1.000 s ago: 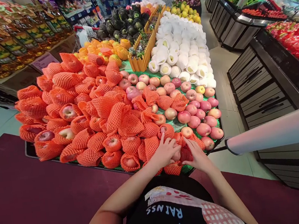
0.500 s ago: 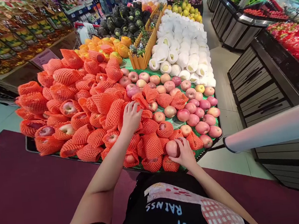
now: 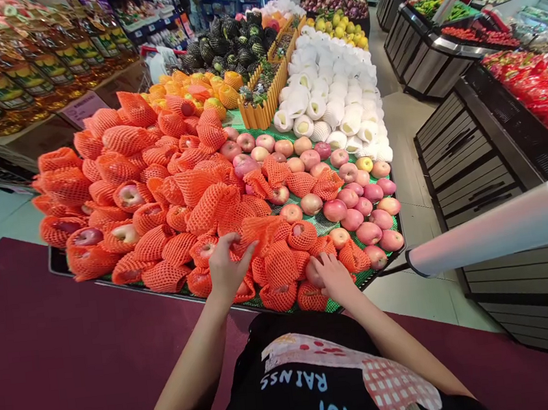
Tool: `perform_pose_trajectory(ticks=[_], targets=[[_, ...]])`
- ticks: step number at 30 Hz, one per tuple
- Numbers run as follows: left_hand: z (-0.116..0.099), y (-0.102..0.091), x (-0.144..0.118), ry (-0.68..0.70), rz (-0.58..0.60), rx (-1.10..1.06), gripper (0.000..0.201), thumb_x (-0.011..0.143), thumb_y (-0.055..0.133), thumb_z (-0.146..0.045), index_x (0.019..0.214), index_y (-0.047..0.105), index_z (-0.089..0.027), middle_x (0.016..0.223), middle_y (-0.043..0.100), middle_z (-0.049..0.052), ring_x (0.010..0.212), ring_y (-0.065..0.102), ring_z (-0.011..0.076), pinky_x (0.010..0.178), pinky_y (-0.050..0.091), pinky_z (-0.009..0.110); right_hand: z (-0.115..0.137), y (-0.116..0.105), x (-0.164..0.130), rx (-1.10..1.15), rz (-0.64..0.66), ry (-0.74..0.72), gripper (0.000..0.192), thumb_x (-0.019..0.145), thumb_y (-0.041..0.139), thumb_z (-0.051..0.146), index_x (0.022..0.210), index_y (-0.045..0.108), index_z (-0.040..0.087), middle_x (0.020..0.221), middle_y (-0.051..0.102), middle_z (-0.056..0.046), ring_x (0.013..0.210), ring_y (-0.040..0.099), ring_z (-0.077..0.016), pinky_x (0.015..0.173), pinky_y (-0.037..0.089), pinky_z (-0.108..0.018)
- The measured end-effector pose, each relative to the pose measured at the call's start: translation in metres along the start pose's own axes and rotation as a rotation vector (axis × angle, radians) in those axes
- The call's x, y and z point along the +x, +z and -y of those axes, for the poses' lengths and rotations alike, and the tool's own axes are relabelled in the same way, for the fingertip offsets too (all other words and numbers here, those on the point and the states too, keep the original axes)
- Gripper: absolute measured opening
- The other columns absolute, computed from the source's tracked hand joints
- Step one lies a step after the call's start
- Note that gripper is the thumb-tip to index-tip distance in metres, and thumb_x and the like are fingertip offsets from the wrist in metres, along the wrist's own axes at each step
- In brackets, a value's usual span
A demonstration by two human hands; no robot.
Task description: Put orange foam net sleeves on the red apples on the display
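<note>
My left hand pinches an empty orange foam net sleeve and holds it just above the near edge of the apple display. Beside it, my right hand wraps around a bare pink apple near the front rim. Around both hands lie apples in orange foam nets. Farther right on the green mat sit bare pink apples.
The display stand's dark front rim borders a maroon floor mat. A roll of plastic bags juts in from the right. White-netted pears, pineapples, oil bottles at left and dark produce counters surround the aisle.
My left hand reached up into the net pile, then pulled back toward me with an orange net. My right hand stays on the bare apple at the front.
</note>
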State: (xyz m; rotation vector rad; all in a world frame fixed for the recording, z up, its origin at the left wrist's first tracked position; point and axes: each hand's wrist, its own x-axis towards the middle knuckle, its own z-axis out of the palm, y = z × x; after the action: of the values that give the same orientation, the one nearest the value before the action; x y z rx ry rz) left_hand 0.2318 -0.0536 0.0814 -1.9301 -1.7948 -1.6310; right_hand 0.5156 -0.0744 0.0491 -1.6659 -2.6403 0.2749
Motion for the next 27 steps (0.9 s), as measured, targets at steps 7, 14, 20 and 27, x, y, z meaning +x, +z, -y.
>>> perform_pose_trajectory(ticks=[7, 14, 20, 27], targets=[[-0.036, -0.024, -0.024, 0.035, 0.305, -0.472, 0.026, 0.088, 0.076, -0.043, 0.078, 0.068, -0.020, 0.081, 0.070, 0.005, 0.076, 0.066, 0.0186, 0.071, 0.055, 0.032, -0.006, -0.013, -0.021, 0.223, -0.097, -0.057, 0.077, 0.080, 0.077, 0.017, 0.151, 0.047, 0.023, 0.149, 0.047, -0.020, 0.139, 0.043, -0.0400, 0.111, 0.043, -0.059], [-0.078, -0.004, -0.069, -0.045, 0.884, -0.743, 0.033, 0.089, 0.073, -0.050, 0.078, 0.073, -0.019, 0.075, 0.072, 0.004, 0.072, 0.066, 0.0178, 0.073, 0.050, 0.031, 0.025, -0.035, -0.081, 1.127, -0.133, -0.156, 0.037, 0.106, 0.040, 0.042, 0.133, 0.064, 0.034, 0.135, 0.066, -0.006, 0.131, 0.057, -0.0256, 0.116, 0.040, -0.050], [-0.082, 0.000, -0.082, -0.173, 0.966, -0.833, 0.031, 0.091, 0.068, -0.048, 0.081, 0.066, -0.019, 0.080, 0.068, 0.003, 0.077, 0.061, 0.0176, 0.078, 0.046, 0.032, 0.037, -0.017, -0.110, 1.353, -0.156, -0.022, 0.032, 0.081, 0.080, 0.051, 0.100, 0.071, 0.028, 0.109, 0.066, -0.004, 0.104, 0.065, -0.0242, 0.093, 0.053, -0.039], [-0.057, -0.020, -0.081, -0.531, 1.179, -1.216, 0.053, 0.083, 0.068, -0.070, 0.083, 0.050, -0.020, 0.069, 0.043, -0.006, 0.060, 0.038, 0.0095, 0.058, 0.031, 0.022, 0.067, -0.007, -0.104, 1.654, -0.374, 0.275, 0.045, 0.078, 0.076, 0.059, 0.071, 0.045, 0.027, 0.085, 0.067, -0.002, 0.093, 0.068, -0.0288, 0.088, 0.054, -0.045]])
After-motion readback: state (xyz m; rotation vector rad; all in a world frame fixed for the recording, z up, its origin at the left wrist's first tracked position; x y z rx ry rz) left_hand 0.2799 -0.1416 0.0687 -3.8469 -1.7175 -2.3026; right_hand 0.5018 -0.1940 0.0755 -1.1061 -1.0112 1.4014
